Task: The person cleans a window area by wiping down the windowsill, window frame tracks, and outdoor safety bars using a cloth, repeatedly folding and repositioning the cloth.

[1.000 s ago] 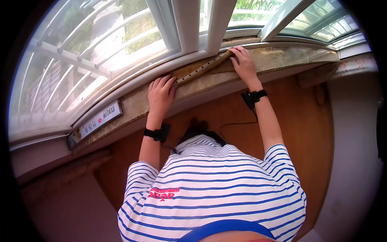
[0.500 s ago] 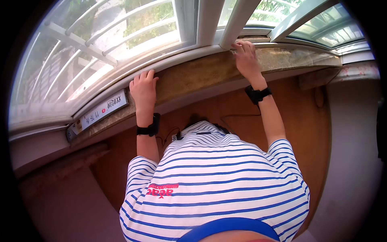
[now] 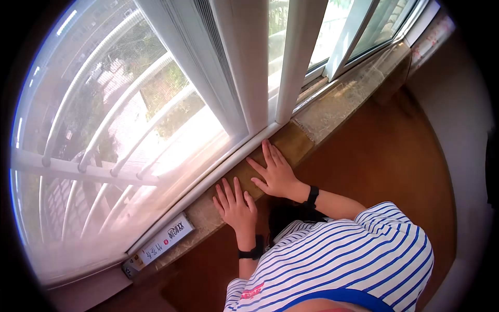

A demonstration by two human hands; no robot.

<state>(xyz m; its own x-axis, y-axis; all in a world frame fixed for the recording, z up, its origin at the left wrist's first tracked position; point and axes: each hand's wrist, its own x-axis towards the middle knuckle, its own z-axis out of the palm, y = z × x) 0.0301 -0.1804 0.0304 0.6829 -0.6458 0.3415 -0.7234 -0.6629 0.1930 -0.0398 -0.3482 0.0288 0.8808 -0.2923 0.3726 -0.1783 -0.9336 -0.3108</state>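
My left hand [image 3: 236, 207] lies with its fingers spread on the stone windowsill [image 3: 358, 91], near the white window frame's lower edge. Just right of it, my right hand [image 3: 278, 174] rests on a smooth darker-brown strip [image 3: 293, 143] of the sill, fingers stretched toward the frame. Whether that strip is a separate piece or part of the sill, I cannot tell. Neither hand grips anything. Left of my left hand sits a long, narrow silver-white box [image 3: 158, 244] with printed characters and a small red mark. Black bands circle both wrists.
A white sliding window [image 3: 254, 67] rises behind the sill, its right part open. White curved bars [image 3: 125, 88] stand outside the glass. Brown floor [image 3: 364, 161] lies below the sill, and a pale wall [image 3: 442, 99] bounds the right side.
My right hand has left the window frame near the opening and come down beside my left hand. Both hands now lie flatter, with fingers spread. The view has turned and tilted.
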